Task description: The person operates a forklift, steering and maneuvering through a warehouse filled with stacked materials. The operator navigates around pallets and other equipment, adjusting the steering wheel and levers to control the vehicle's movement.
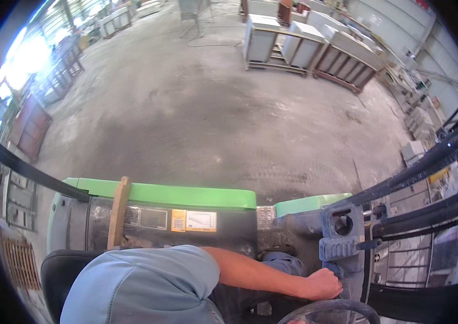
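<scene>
Right under the camera is a light blue sleeve (pixel 148 281) and a bare forearm running across the frame to a hand (pixel 324 284) that sits closed in a loose fist against the base of a blue-grey control column (pixel 342 243), fingers curled in and pressed together. Whether it's actually gripping a small lever or knob there or just resting on it, I can't tell – the knuckles cover whatever is underneath. Just below it is the top arc of a dark steering wheel (pixel 329 310), cut off by the bottom edge. My read is that this person is seated on a forklift-type vehicle with a green body panel (pixel 169 193), parked or crawling, working a control on the column; the next move probably calls for a firm pull or push on that control and a look out over the concrete floor (pixel 212 108) before anything rolls. I can't say for sure which hand this is – the arm seems to come from the left shoulder, but the body is twisted and the other hand isn't in view, apart from maybe a sliver at the wheel's lower edge. Mast rails (pixel 418 173) block the right side, and the racks of pale slabs (pixel 304 46) in the back are too warped to make out well.
</scene>
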Tool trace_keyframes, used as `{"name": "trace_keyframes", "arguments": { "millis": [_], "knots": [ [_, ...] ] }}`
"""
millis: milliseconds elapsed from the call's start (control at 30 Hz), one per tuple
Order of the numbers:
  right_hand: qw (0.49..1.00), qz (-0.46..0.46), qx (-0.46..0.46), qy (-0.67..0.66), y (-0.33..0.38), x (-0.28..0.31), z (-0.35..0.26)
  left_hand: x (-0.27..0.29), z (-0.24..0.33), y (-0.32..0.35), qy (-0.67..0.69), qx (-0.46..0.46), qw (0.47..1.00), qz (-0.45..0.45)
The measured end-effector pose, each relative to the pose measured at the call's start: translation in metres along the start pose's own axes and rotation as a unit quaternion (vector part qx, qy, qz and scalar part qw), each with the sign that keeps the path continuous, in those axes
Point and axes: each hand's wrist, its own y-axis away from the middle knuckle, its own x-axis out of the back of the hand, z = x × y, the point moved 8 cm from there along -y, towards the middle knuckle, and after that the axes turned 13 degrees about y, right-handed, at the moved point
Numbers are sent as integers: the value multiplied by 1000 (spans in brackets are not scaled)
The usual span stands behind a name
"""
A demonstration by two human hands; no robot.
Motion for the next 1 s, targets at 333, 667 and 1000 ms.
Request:
{"name": "trace_keyframes", "arguments": {
  "millis": [333,667,1000],
  "knots": [
    [995,-35,32,85,96,-13,-56,54,-23,82,-17,24,999,-29],
    [994,-34,76,77,288,-15,-102,168,-24,250,-9,6,1000,-28],
    [987,-27,44,154,418,-5,-172,232,-23,356,-40,-6,998,-47]
  ]
}}
